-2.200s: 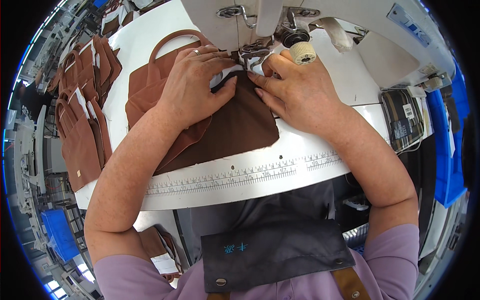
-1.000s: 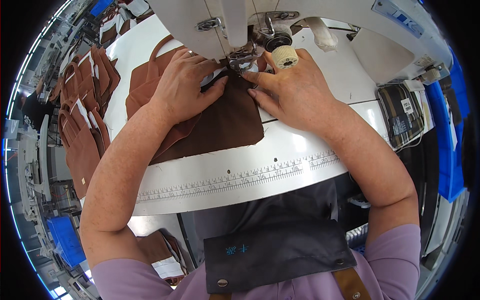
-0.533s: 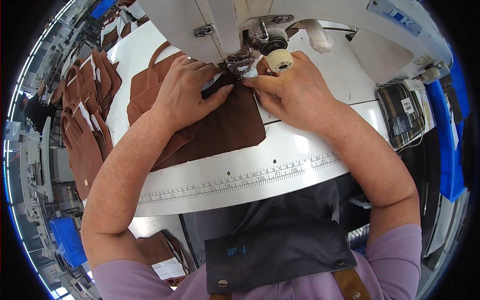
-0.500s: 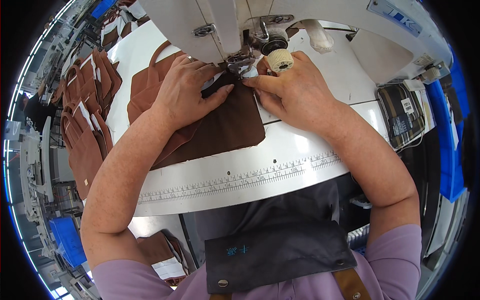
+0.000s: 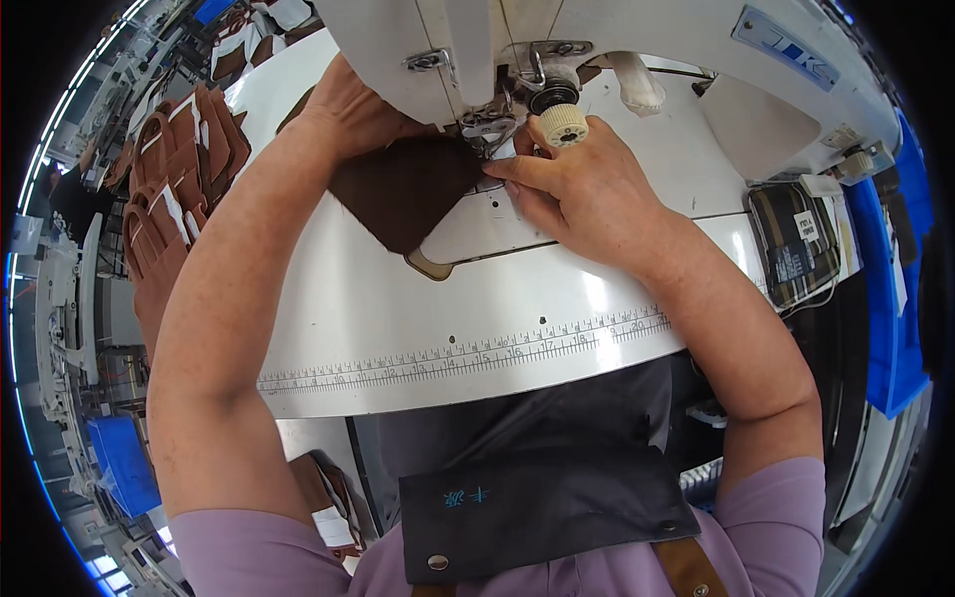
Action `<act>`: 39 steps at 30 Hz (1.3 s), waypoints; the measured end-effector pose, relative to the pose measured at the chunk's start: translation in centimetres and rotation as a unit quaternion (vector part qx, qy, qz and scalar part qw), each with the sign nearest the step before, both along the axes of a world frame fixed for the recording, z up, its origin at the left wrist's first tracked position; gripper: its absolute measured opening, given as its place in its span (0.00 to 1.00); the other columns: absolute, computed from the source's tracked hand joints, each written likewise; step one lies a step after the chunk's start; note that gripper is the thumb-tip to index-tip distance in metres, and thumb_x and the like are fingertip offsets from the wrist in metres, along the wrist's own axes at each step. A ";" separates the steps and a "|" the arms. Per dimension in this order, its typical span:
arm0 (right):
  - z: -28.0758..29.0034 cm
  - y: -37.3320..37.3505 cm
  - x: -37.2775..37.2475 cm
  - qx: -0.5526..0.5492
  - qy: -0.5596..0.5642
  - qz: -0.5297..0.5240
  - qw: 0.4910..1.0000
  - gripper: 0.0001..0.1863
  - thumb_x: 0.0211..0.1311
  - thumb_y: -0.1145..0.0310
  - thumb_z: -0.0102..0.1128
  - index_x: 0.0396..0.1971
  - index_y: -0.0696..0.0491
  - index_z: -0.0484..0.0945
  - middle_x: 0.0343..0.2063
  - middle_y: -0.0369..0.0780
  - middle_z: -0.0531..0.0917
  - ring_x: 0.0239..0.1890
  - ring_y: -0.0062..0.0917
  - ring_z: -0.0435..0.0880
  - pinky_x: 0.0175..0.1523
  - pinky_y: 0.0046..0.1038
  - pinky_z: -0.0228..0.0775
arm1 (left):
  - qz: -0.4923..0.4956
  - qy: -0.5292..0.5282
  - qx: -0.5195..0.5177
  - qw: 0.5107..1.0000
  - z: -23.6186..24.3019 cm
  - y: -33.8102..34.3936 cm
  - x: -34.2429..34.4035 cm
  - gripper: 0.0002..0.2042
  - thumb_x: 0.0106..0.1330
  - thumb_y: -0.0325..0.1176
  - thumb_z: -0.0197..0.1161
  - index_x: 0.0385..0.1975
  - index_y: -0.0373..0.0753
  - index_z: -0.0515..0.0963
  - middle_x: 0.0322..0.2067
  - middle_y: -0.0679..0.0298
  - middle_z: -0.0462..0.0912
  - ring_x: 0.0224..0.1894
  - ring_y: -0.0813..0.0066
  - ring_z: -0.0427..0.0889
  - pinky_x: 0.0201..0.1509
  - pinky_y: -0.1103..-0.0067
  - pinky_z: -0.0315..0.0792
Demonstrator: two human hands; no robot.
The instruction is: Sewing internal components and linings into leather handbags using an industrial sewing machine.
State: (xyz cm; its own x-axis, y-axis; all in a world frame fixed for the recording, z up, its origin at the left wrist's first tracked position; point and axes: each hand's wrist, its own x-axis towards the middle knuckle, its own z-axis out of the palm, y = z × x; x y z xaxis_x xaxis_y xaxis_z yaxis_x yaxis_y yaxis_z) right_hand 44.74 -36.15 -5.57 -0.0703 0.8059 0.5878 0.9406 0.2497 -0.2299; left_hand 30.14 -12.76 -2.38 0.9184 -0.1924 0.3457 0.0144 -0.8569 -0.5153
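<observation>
A dark brown fabric piece (image 5: pixel 408 189) lies tilted under the needle area of a white sewing machine (image 5: pixel 468 50), one corner pointing toward me. My left hand (image 5: pixel 363 109) is on its far left part, the fingers hidden behind the fabric and the machine head. At the fabric's right edge, beside the presser foot (image 5: pixel 487 124), my right hand (image 5: pixel 597 189) has its fingers curled together. A small white piece shows by these fingertips; whether they grip it or the fabric is hidden. The cream tension dial (image 5: pixel 561 125) is just above the right hand.
Stacked brown bag pieces with handles (image 5: pixel 174 189) lie on the left. A printed ruler (image 5: pixel 477 356) runs along the front edge of the white table (image 5: pixel 358 308). At right are a striped plaid pouch (image 5: pixel 793 244) and a blue bin (image 5: pixel 890 328); another blue bin (image 5: pixel 124 463) stands lower left.
The brown fabric has turned, its near edge swinging away from me and leftward, baring the tabletop and a brown-edged slot. My left hand has moved farther away; my right hand has hardly moved.
</observation>
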 end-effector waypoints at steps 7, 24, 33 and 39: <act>0.0 -0.4 0.7 -0.017 0.004 0.001 1.000 0.09 0.57 0.68 0.66 0.38 0.45 0.89 0.32 0.35 0.78 0.38 0.31 0.78 0.46 0.34 0.70 | 0.161 -0.115 -0.143 0.970 -1.0 -6.0 -2.7 0.10 0.61 0.35 0.69 0.42 0.48 0.86 0.45 0.72 0.86 0.44 0.69 0.82 0.52 0.73 0.73; 0.7 -0.2 0.8 -0.033 -0.011 -0.002 0.999 0.11 0.55 0.67 0.67 0.39 0.47 0.88 0.34 0.37 0.77 0.42 0.35 0.77 0.48 0.37 0.71 | 0.006 -0.062 -0.413 0.909 -2.5 -8.2 -3.6 0.11 0.61 0.21 0.67 0.43 0.38 0.87 0.42 0.59 0.88 0.42 0.63 0.88 0.48 0.74 0.83; 0.8 0.6 2.0 0.013 0.493 0.014 0.870 0.26 0.77 0.46 0.52 0.34 0.55 0.86 0.21 0.35 0.81 0.26 0.16 0.75 0.35 0.23 0.69 | 0.004 -0.071 -0.401 0.913 -2.5 -8.1 -3.4 0.10 0.61 0.21 0.67 0.41 0.38 0.88 0.41 0.60 0.88 0.39 0.63 0.88 0.44 0.74 0.82; 1.1 0.2 2.3 -0.032 0.438 -0.023 0.898 0.29 0.77 0.46 0.51 0.31 0.56 0.86 0.22 0.34 0.82 0.29 0.17 0.79 0.37 0.22 0.71 | -0.002 -0.074 -0.377 0.923 -2.5 -8.5 -3.7 0.09 0.61 0.22 0.68 0.40 0.38 0.88 0.41 0.61 0.88 0.39 0.64 0.88 0.45 0.75 0.82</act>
State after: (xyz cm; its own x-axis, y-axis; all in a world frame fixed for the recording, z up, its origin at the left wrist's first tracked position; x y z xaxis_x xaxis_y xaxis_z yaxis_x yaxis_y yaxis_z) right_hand 47.02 -35.95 -4.51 0.4309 0.8298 0.3547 0.4014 0.1758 -0.8989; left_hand 26.43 -21.21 -4.92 0.8497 0.1512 0.5051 0.0327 -0.9713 0.2357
